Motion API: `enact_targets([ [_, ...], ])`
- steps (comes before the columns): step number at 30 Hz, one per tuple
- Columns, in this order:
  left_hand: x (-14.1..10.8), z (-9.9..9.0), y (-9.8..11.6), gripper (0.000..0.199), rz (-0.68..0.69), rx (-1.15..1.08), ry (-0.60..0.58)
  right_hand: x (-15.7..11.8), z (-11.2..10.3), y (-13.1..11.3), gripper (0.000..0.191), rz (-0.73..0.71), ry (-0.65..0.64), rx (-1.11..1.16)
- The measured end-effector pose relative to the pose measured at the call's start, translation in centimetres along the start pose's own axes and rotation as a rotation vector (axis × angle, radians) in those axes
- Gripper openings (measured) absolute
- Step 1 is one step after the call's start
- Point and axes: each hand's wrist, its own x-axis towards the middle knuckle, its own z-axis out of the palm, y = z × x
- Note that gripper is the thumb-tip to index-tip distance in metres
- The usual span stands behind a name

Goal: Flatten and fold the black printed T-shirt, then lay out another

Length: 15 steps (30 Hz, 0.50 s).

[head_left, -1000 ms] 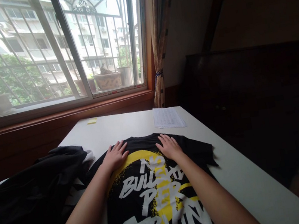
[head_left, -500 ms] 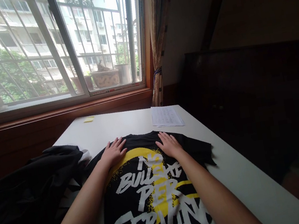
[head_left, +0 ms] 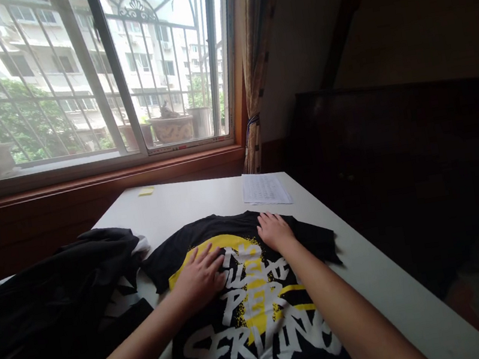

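Note:
A black T-shirt (head_left: 256, 298) lies spread out on a white table (head_left: 197, 197), its collar at the far end. Large white lettering and a yellow design cover its middle. Palm down, my left hand (head_left: 200, 278) rests on the upper left of the print with its fingers spread. My right hand (head_left: 275, 229) lies on the fabric near the right shoulder, fingers stretched forward and lying on the cloth. Neither hand grips the shirt.
A heap of dark clothing (head_left: 54, 306) with some white in it covers the left of the table. Printed papers (head_left: 265, 189) and a yellow sticky note (head_left: 145, 191) lie at the far edge. Beyond are a barred window (head_left: 169, 81) and a tied curtain (head_left: 253, 123).
My left hand has slid from the left shoulder down and toward the middle of the shirt, uncovering the left sleeve. My right hand has stayed nearly in place.

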Motion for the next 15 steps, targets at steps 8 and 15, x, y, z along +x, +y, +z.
enact_targets([
  [8,-4.7,-0.4,5.6,0.061,0.042,-0.138,-0.113,-8.1,-0.6,-5.4,0.058,-0.115,-0.015,0.074],
  [15,-4.6,-0.8,5.7,0.061,0.038,-0.146,-0.100,-16.6,-1.3,-3.3,0.066,-0.179,-0.118,0.180],
])
